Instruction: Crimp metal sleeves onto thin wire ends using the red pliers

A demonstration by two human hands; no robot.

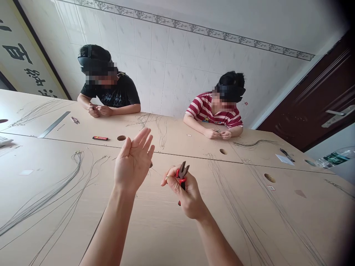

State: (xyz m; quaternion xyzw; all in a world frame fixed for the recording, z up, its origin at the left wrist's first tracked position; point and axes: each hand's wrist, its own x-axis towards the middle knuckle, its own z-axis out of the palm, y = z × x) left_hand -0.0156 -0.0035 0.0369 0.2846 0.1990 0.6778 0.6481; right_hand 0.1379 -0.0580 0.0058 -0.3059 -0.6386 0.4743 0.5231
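Observation:
My left hand is raised above the table with its palm turned up and fingers stretched out, holding nothing. To its right, my right hand is closed around a pair of pliers with red and black handles. The plier jaws point up and stand slightly apart. Thumb and index finger of the same hand meet at a tiny thing, too small to make out. Thin dark cords lie in a bundle on the table to the left, and more cords stretch along the right.
Two people sit across the wooden table, hands on small work. A steel ruler, a red and black utility knife, a pen and a plastic bottle lie on it. Round holes pierce the tabletop.

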